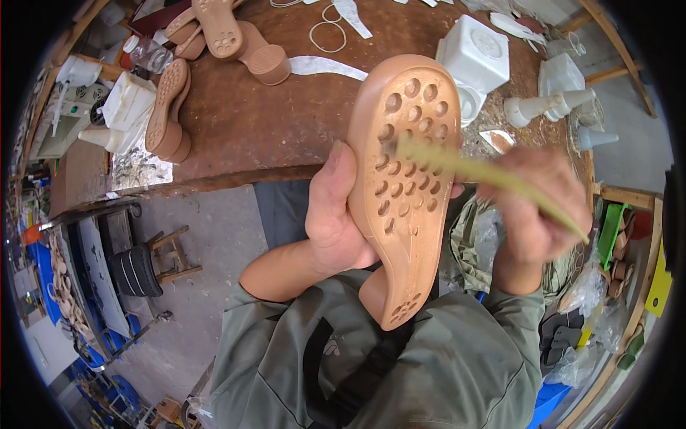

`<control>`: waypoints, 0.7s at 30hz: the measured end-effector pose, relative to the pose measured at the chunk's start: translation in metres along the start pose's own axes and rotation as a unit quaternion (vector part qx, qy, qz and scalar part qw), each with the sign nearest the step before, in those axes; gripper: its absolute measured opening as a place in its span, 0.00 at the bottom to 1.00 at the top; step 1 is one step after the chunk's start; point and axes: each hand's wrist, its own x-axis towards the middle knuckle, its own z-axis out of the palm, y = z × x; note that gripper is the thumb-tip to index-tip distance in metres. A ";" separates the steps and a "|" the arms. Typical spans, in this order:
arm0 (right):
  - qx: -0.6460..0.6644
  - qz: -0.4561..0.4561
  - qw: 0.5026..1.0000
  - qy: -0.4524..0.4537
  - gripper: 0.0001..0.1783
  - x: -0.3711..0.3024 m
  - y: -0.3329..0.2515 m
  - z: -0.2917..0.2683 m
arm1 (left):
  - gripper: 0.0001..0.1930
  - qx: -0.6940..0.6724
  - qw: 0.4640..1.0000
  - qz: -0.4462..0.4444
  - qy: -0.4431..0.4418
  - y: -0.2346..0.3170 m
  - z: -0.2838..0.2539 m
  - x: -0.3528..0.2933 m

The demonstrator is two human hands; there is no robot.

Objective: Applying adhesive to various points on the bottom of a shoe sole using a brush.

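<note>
A tan shoe sole (411,236) with a raised heel is held up in front of me, its upper face dotted with round hollows. My left hand (336,214) is closed around its left edge, thumb along the side. In my right hand (539,207) is a yellowish brush (493,174), smeared by motion. Its tip lies over the hollows in the sole's wide front part. Whether the bristles touch the surface cannot be made out. The fingers of my left hand behind the sole are mostly hidden.
On the brown worktable (236,129), several more tan soles (218,32) lie at the far left, one sole (169,114) nearer. A white plastic container (475,53) and white cone-tipped bottles (547,107) stand at the right. A wooden stool (171,254) is on the floor, left.
</note>
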 end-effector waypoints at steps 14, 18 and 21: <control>-0.345 -0.171 0.871 -0.305 0.32 0.001 -0.005 0.006 | 0.29 0.047 0.984 0.044 0.166 0.011 0.009 0.001; -0.401 -0.195 0.852 -0.273 0.35 0.015 0.006 0.012 | 0.30 0.049 0.991 0.024 0.122 0.017 0.011 0.002; -0.401 -0.148 0.868 -0.254 0.35 0.017 0.008 0.004 | 0.30 0.082 0.991 0.049 0.098 0.013 0.014 0.002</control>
